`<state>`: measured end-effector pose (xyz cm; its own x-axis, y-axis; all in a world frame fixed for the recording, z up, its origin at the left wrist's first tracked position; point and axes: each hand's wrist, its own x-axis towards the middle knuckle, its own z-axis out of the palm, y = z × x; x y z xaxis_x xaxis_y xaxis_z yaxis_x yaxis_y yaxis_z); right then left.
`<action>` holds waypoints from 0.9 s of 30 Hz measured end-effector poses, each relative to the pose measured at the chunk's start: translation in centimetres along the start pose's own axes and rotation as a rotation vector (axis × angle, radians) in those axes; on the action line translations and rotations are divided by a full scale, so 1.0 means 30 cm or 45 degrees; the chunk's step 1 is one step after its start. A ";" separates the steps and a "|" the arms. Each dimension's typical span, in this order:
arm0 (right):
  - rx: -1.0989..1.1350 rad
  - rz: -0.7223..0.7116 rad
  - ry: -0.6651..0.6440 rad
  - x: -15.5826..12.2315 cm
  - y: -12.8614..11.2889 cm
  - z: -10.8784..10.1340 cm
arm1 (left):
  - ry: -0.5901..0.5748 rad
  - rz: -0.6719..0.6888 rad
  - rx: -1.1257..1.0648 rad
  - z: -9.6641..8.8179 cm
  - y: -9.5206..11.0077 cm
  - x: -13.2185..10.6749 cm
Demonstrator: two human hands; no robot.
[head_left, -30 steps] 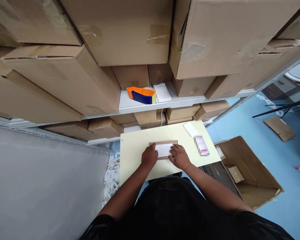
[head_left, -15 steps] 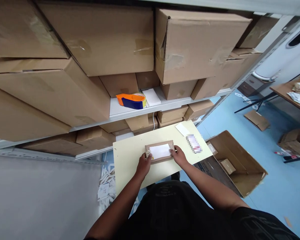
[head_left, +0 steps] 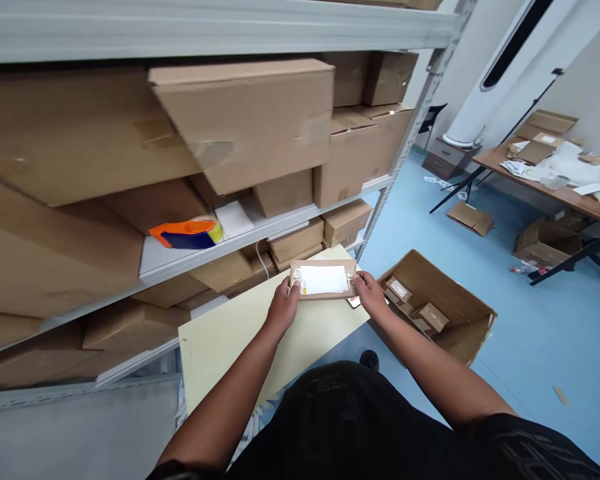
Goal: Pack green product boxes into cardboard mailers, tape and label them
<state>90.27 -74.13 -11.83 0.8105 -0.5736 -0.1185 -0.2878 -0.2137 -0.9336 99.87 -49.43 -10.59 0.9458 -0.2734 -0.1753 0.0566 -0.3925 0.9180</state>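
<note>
A flat brown cardboard box (head_left: 325, 296) with a white label (head_left: 323, 279) and clear tape at its ends is held level in front of me. My left hand (head_left: 283, 307) grips its left end, thumb on top. Its right end is pinched by my right hand (head_left: 371, 295). Below it lies the pale yellow tabletop (head_left: 230, 347). A phone-like object (head_left: 354, 302) peeks out under the box near my right hand, mostly hidden.
A big open carton (head_left: 467, 333) with several small parcels stands on the floor at right. An orange and blue tape dispenser (head_left: 185, 235) and white paper stack (head_left: 234, 218) sit on the box-filled shelf (head_left: 275, 230). Further right is a cluttered brown table (head_left: 545, 180).
My view has turned to the right. Both hands have lifted the cardboard box off the tabletop and carried it rightward, so it now covers most of the phone-like object.
</note>
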 end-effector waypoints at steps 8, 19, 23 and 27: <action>0.002 -0.029 0.052 0.273 0.201 -0.507 | -0.106 0.054 0.058 0.520 0.281 0.194; -0.015 0.165 0.326 0.386 0.504 -0.973 | -0.415 0.097 0.244 1.106 0.519 0.334; -0.038 0.272 0.455 0.340 0.569 -1.051 | -0.574 0.158 0.280 1.260 0.540 0.390; -0.079 0.338 0.572 0.296 0.579 -1.094 | -0.714 0.217 0.323 1.379 0.524 0.452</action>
<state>75.71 -108.88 -17.98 0.4105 -0.8942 -0.1788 -0.4942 -0.0534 -0.8677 100.37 -95.63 -13.25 0.6197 -0.7415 -0.2573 -0.2222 -0.4802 0.8485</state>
